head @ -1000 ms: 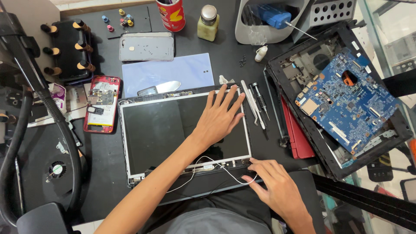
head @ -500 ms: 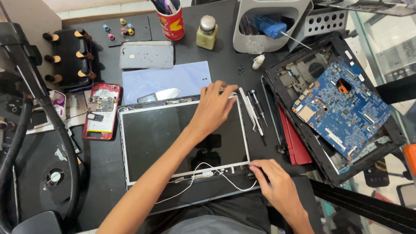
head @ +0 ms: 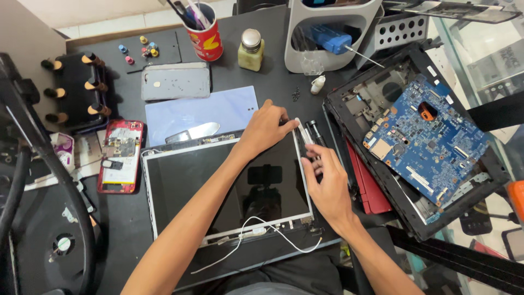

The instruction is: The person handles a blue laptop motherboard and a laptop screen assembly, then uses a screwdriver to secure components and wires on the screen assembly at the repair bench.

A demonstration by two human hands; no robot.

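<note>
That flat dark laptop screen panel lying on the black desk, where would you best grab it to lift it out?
Probably by its right long edge, coming from the right. The flat dark laptop screen panel lies face up in its frame, so only edges offer a hold, and that side is bare. The left hand sits at its top right corner, the right hand beside that edge. The white cable crosses the bottom.

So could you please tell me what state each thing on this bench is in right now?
Laptop screen panel: bezel off, lying flat, dark.
White cable: loose, trailing off the panel's near edge.
Laptop base: opened, blue motherboard lying bare on it.
Red phone: back off, insides bare.
Grey phone: lying face down.
Glass bottle: upright, capped.
Left hand: pressing on the panel's top right corner.
Right hand: fingers at the panel's right edge.
</note>
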